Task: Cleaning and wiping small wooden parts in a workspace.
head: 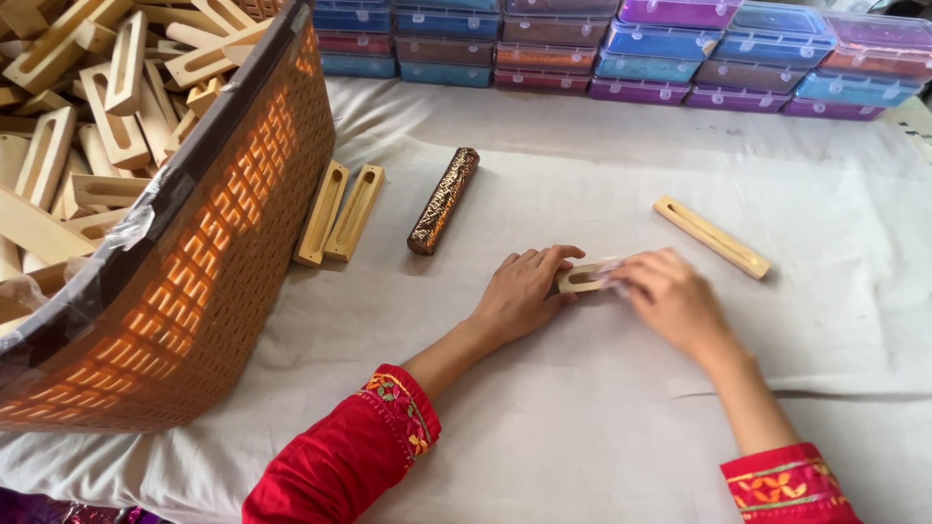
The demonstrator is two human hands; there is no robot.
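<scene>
A slotted wooden block (581, 278) lies on the white cloth between both hands. My left hand (519, 291) pins its left end with the fingers curled over it. Over the block's right end my right hand (670, 296) closes, pressing a bit of clear film (608, 273) against the wood. A block wrapped in glittery brown foil (444, 200) lies to the upper left, apart from both hands. Another bare slotted block (712, 236) rests to the upper right.
A large woven brown basket (209, 252) full of several bare wooden blocks fills the left side. Two more slotted blocks (339, 212) lean beside it. Stacked plastic boxes (631, 49) with coloured contents line the far edge of the white cloth (582, 417).
</scene>
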